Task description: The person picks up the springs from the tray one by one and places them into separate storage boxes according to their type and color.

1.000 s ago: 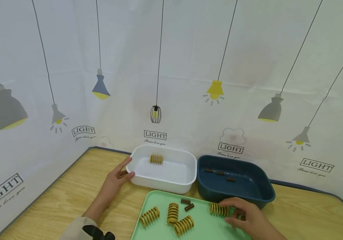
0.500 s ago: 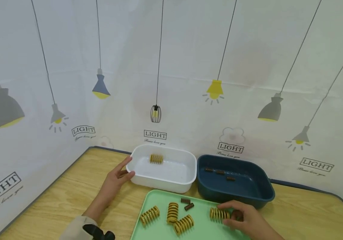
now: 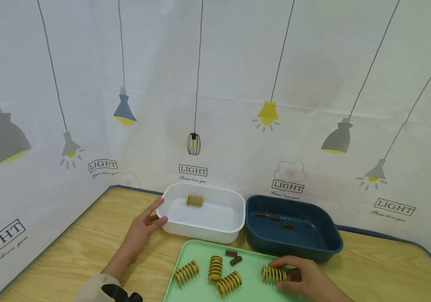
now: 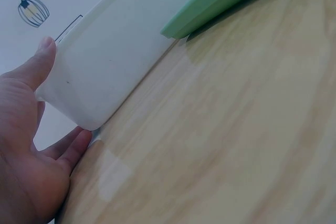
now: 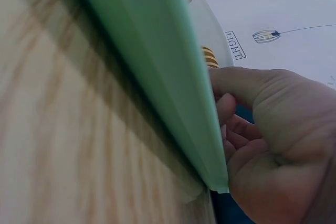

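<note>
My right hand (image 3: pixel 306 277) pinches the right end of a thick yellow coil spring (image 3: pixel 273 273) over the right side of the green tray (image 3: pixel 253 291). Whether that spring touches the tray I cannot tell. In the right wrist view the tray edge hides most of it. My left hand (image 3: pixel 141 228) holds the left end of the white bin (image 3: pixel 200 230), thumb at the front corner and fingers round the end. One yellow spring (image 3: pixel 194 201) lies inside that bin. On the tray lie three more yellow springs (image 3: pixel 215 268) and two small dark springs (image 3: pixel 236 260).
To the right of the white bin stands a dark blue bin (image 3: pixel 292 248) with three small dark springs (image 3: pixel 274 217) in it. Both bins stand behind the tray on the wooden table (image 3: pixel 140 272). A white curtain (image 3: pixel 234 147) printed with lamps hangs close behind them.
My right thumb has come in against the yellow spring at the tray's right, and the spring has shifted slightly toward me. My left hand stays on the white bin.
</note>
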A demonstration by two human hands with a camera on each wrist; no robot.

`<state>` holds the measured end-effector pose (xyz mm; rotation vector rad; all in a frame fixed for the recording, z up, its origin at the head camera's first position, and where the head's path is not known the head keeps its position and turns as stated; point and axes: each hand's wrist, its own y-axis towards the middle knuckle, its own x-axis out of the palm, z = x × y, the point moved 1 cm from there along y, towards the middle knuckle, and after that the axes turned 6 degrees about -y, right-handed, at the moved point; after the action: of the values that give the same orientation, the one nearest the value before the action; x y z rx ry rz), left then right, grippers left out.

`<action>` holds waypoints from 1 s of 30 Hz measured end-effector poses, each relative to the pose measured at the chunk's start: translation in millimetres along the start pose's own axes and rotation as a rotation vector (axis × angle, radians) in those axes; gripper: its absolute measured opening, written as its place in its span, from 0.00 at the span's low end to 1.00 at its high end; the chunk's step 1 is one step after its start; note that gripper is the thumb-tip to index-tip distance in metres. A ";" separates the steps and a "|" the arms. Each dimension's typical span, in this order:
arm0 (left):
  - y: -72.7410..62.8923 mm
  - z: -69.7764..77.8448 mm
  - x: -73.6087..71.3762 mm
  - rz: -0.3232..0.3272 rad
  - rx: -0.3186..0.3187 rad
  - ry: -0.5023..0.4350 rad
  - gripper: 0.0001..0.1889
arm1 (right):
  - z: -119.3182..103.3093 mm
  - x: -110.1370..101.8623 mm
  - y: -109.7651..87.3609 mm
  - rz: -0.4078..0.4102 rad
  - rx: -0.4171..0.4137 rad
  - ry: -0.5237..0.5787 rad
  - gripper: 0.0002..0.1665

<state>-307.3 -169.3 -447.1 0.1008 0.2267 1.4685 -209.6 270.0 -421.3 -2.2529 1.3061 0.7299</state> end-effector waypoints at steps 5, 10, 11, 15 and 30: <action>1.4 -0.8 -1.1 0.006 -0.004 0.004 0.35 | -2.6 -0.5 1.0 -0.026 -0.037 0.015 0.23; 1.4 -1.3 -0.9 0.011 -0.017 0.001 0.35 | -3.1 2.3 1.9 -0.049 0.005 0.050 0.24; 1.3 -1.0 -0.6 0.011 -0.019 0.000 0.35 | -3.0 2.9 2.1 -0.049 0.013 0.050 0.24; 0.6 0.6 0.6 0.005 -0.015 -0.006 0.35 | -3.7 4.2 2.2 -0.040 0.041 0.045 0.26; 0.9 -0.9 0.0 -0.009 -0.006 -0.007 0.35 | -3.1 8.0 4.6 -0.015 0.065 0.017 0.25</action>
<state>-308.4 -169.3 -447.8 0.0998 0.2161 1.4595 -209.6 260.8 -424.5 -2.2195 1.3001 0.6546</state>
